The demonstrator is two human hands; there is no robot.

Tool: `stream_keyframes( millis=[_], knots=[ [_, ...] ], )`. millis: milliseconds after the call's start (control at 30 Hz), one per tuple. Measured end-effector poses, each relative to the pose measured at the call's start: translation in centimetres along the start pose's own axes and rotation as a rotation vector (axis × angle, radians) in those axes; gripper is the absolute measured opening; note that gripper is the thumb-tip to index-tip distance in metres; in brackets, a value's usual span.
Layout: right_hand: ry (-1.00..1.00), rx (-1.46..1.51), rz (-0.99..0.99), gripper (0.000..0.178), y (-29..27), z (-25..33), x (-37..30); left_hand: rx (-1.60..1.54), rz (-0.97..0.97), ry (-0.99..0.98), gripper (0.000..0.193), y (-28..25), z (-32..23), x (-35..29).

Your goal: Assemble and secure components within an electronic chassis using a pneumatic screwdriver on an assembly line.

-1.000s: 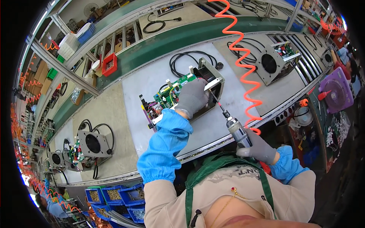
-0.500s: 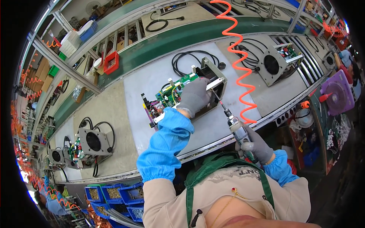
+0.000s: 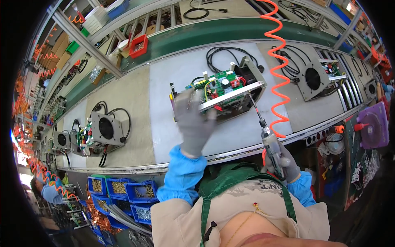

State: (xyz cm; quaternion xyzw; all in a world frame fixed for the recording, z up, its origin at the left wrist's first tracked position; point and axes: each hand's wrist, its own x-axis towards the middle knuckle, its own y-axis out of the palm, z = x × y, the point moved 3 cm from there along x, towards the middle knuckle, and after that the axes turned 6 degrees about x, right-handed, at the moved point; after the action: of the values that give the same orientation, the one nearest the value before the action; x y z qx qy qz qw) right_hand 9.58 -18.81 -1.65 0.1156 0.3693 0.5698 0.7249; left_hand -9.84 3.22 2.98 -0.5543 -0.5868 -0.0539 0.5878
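Toward the left end of the surface stands a grey fan unit (image 3: 105,126) with black cables, near the front edge; blue bins (image 3: 140,200) of small metal parts sit below that edge. Farther right, past the far edge, is a red tray (image 3: 138,54).

My left hand (image 3: 193,125), in a grey glove and blue sleeve, is over the left part of the white board (image 3: 164,123), in front of the left end of the open circuit unit (image 3: 226,84). It is blurred, its fingers spread and thumb apart, pinching nothing that I can see; I cannot tell whether it touches the unit. The unit lies on the white board, nearer the far edge than the front one, its green circuit board facing up and a silver bar along its near side. A black cable (image 3: 208,61) loops behind it by the far edge.

My right hand (image 3: 288,164), also gloved, wraps around a power driver (image 3: 271,148) over the front edge. Its bit points up at the bar's right end; I cannot tell if they touch.

An orange coiled hose (image 3: 280,77) hangs just right of the unit. Beyond it, another fan unit (image 3: 306,84) stands toward the surface's right end.
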Motion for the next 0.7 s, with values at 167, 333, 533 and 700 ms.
stream_keyframes(
  millis=[167, 333, 533, 700],
  knots=[
    [0.182, -0.006, 0.228, 0.094, 0.9, -1.3, 0.1, -0.009, 0.088, -0.464, 0.068, -3.1, 5.7, -6.3],
    [0.347, -0.101, 0.303, 0.097, 2.5, -4.2, 3.1, 0.051, 0.348, -0.416, 0.068, -4.9, 4.5, -10.4],
    [0.516, 0.011, 0.478, 0.072, 2.9, -7.6, 4.5, 0.417, 0.046, -0.92, 0.029, -17.1, 12.1, -23.3],
    [0.579, -0.093, 0.442, 0.07, 4.6, -8.6, 5.1, 0.872, 0.257, -1.262, 0.025, -27.9, 14.7, -32.4]
  ],
)
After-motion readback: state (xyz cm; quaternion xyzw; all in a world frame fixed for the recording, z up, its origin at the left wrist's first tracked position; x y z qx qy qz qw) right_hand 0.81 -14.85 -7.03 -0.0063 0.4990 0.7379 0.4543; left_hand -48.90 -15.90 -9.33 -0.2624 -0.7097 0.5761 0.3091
